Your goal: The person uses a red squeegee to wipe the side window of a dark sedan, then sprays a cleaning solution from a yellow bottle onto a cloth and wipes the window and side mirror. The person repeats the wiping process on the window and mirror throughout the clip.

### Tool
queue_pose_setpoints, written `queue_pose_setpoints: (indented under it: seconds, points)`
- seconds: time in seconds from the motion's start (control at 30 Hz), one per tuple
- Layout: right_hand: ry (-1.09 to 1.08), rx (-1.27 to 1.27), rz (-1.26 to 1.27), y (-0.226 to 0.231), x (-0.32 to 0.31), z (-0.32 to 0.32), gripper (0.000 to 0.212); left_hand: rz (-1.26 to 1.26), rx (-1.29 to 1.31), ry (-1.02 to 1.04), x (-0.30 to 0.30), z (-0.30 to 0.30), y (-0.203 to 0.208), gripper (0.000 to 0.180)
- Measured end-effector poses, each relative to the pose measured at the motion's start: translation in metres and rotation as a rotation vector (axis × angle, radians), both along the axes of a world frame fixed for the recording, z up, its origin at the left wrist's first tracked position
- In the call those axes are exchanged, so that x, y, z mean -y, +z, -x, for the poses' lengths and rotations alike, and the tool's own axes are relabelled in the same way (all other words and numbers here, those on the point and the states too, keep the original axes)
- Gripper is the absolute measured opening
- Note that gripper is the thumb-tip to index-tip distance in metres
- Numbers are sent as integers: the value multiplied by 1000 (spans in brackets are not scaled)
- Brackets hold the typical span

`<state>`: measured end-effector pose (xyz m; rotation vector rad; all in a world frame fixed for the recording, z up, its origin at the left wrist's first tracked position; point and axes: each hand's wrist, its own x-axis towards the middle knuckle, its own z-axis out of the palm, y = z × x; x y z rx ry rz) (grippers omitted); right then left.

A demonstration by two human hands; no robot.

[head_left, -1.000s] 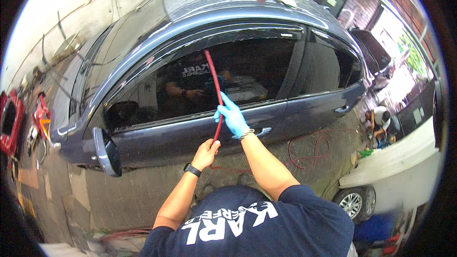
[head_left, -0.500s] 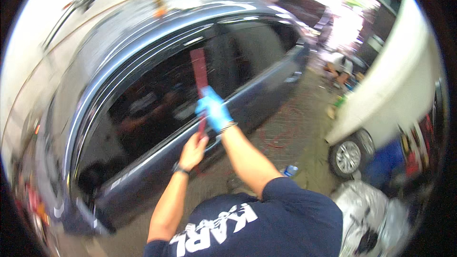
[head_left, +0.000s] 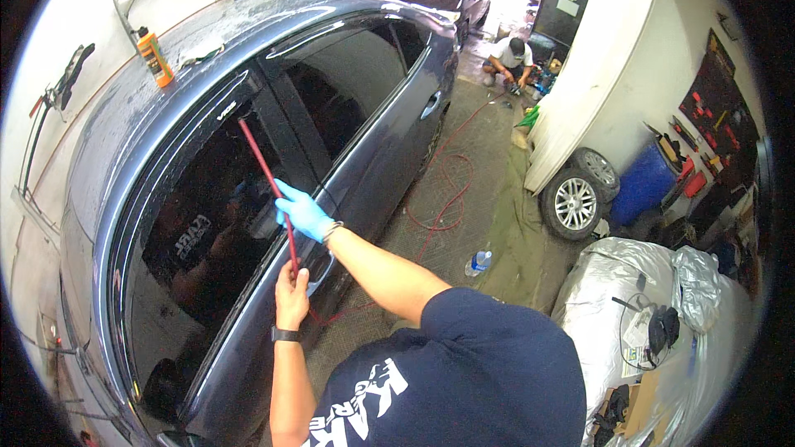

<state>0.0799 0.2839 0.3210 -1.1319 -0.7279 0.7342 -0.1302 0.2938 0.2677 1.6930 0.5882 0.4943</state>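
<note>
A long, narrow red strip (head_left: pixel 263 153) slants across the front side window (head_left: pixel 207 223) of a dark blue-grey car. Its thin side shows now, and its far end lies over the upper part of the dark glass. My right hand (head_left: pixel 303 212), in a blue glove, is closed around the middle of the strip. Lower down, my bare left hand (head_left: pixel 291 298) grips the near end, with a dark band on the wrist. Whether the strip touches the glass I cannot tell. Part of the door handle (head_left: pixel 321 273) shows beside my hands.
An orange bottle (head_left: pixel 154 58) stands on the car roof (head_left: pixel 124 116). A red hose (head_left: pixel 451 199) winds over the floor, near a water bottle (head_left: pixel 478 263). Wheels (head_left: pixel 573 205) and silver-covered things (head_left: pixel 617 281) are to my right. Another person (head_left: pixel 511 62) crouches far ahead.
The view has shifted and sharpened. The strip, seen broad-faced before, now shows its thin side and leans further left. Both hands still hold it.
</note>
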Motion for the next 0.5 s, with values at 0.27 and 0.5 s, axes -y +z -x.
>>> queue_pose_setpoints:
  seconds: [0.27, 0.5]
  points:
    - [295, -212, 202, -105, 63, 86, 75, -59, -339, -216, 21, 82, -72, 33]
    - [-129, 269, 296, -97, 58, 164, 68, 9, -82, 157, 36, 118, -97, 41]
